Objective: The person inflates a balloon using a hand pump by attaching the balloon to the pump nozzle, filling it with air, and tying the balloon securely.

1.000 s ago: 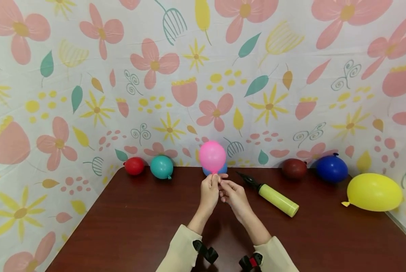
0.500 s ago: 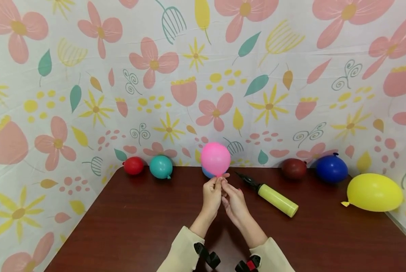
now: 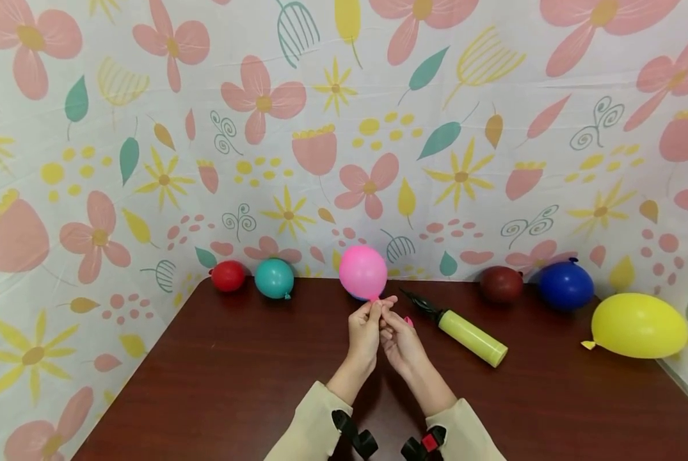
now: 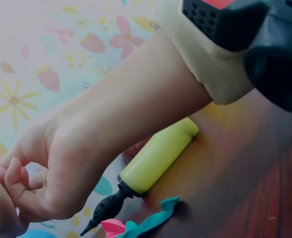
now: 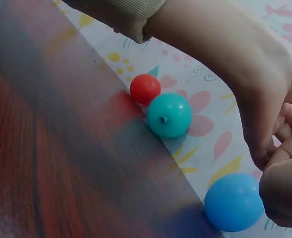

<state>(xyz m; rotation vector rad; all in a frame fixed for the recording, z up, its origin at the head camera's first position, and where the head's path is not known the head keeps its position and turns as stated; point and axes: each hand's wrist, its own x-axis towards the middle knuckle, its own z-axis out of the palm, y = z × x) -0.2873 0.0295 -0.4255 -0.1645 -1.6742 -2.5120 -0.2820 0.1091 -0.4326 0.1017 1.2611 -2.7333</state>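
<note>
In the head view an inflated pink balloon (image 3: 363, 273) stands upright above both hands, over the back part of the table. My left hand (image 3: 364, 333) pinches its neck between thumb and fingers. My right hand (image 3: 401, 342) meets it from the right, its fingertips pinching at the same neck. The neck's end is hidden among the fingers. A blue balloon (image 5: 234, 202) sits behind the pink one, mostly covered in the head view. Beside the right hand, limp pink (image 4: 113, 228) and teal (image 4: 153, 218) balloons lie on the table.
A yellow-green hand pump (image 3: 472, 337) with a black nozzle lies right of the hands. Along the back of the table (image 3: 251, 384) are red (image 3: 228, 276), teal (image 3: 274, 278), maroon (image 3: 501, 285), dark blue (image 3: 566, 285) and yellow (image 3: 639, 325) balloons. A flowered cloth (image 3: 320, 224) hangs behind.
Both hands and the pink balloon have shifted slightly right overall. The limp pink balloon beside the right hand now shows more. The fingers keep working at the neck.
</note>
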